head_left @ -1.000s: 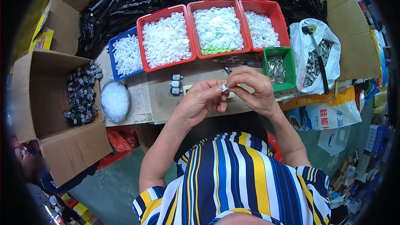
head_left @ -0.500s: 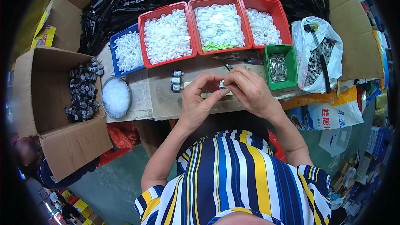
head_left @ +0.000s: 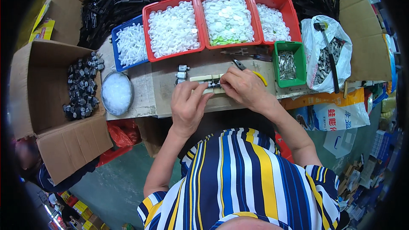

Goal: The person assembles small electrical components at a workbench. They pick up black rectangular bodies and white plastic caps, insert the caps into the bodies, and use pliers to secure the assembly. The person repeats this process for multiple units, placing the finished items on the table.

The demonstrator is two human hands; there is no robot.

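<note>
Cream-coloured flat plastic jig bar [head_left: 203, 79] lies on the brown cardboard-covered worktop [head_left: 164, 96], just in front of the person, and a small dark and silver part [head_left: 214, 84] sits on its right end between both hands. The left hand [head_left: 187, 104] rests flat beside the bar, its fingertips [head_left: 200, 90] touching the bar's near edge; the fingers are stretched and hold nothing. The right hand [head_left: 243, 87] is bent over the small part and its fingertips [head_left: 223, 84] press on it; whether they really pinch it, I cannot tell. Three small silver and black assembled pieces [head_left: 182, 74] stand in a short column just left of the bar. Behind the right hand lie pliers with yellow handles [head_left: 251, 70]. Along the back of the worktop stand a blue plastic bin [head_left: 117, 49] with white parts and three red plastic bins [head_left: 200, 21] with white round pieces, and at the right a small green plastic bin [head_left: 294, 64] with metal pieces. A round metal bowl [head_left: 116, 93] with clear bits is at the left, near an open cardboard box [head_left: 55, 115] that holds dark parts. A white plastic bag [head_left: 328, 55] with a hammer is at the far right.
</note>
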